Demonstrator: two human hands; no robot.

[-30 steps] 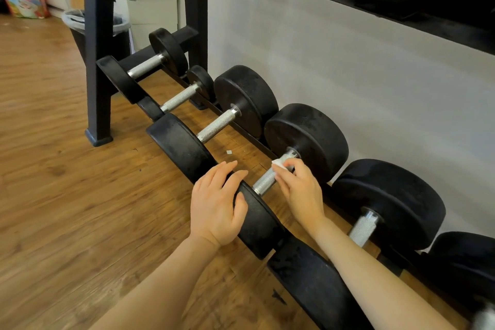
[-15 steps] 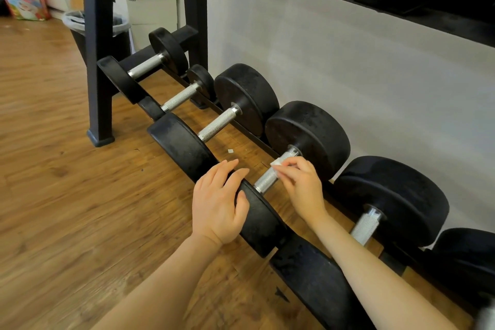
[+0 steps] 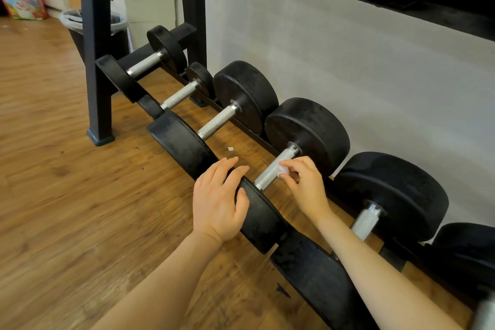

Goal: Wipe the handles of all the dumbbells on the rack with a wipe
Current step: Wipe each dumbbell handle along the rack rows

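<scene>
Since a second ago your right hand (image 3: 305, 185) has slid the wipe (image 3: 281, 169) from the far end of the handle (image 3: 273, 170) toward mid-shaft; the stroke is under way, judged unfinished. Right fingers (image 3: 290, 163) pinch the wipe against the knurling. Your left hand (image 3: 218, 201) stays flat on the near head (image 3: 261, 220), fingers spread, steadying it. Room: bare handle lies nearer you from the fingers, ending at that head. Far head (image 3: 310, 131) bounds travel beyond them. The handle right of your fingers (image 3: 366, 221) looks unwiped.
</scene>
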